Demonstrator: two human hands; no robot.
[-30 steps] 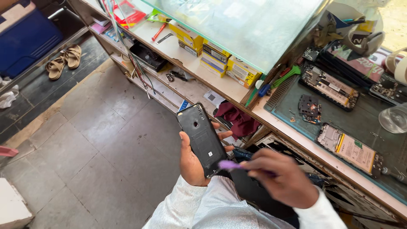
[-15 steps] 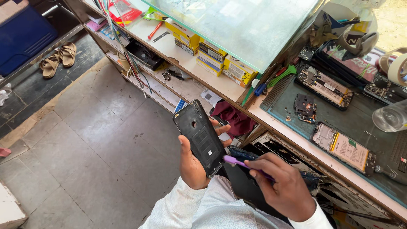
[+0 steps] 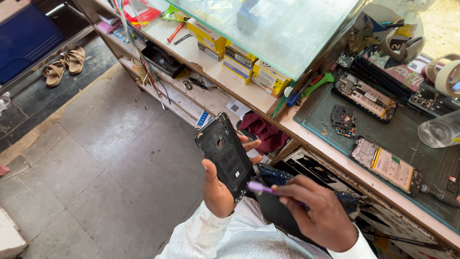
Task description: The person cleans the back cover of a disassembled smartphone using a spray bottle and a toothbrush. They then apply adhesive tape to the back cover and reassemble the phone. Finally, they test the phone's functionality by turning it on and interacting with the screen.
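At the far left a pair of tan sandals (image 3: 63, 64) lies on a dark floor strip beside a blue case (image 3: 26, 36), and grey floor tiles (image 3: 96, 158) spread below them. Farther right, a low wooden shelf (image 3: 191, 93) carries a black box (image 3: 163, 60), loose cables and small tools, with yellow boxes (image 3: 239, 60) stacked above it under a glass counter top (image 3: 282, 24). In the middle the left hand (image 3: 220, 189) is wrapped around the lower part of a black phone back cover (image 3: 225, 156), thumb pressed on its inner face and fingertips (image 3: 249, 144) curled round the far edge, so the cover stands tilted with its inside toward the camera, held up in front of the shelf and above the person's lap. Just to the right, the right hand (image 3: 318, 213) is pinched closed on a thin purple pry tool (image 3: 261, 188), whose tip meets the cover's lower corner. A dark red cloth (image 3: 266, 132) sits behind the cover. Farther right a green work mat (image 3: 393, 139) lies on the bench, holding an opened phone (image 3: 366, 96) with its insides showing, a small dark circuit part (image 3: 344, 120), and a second opened phone (image 3: 385, 165) with a pale battery. A clear plastic bottle (image 3: 438, 129) lies at the right edge, near a roll of tape (image 3: 445, 74).
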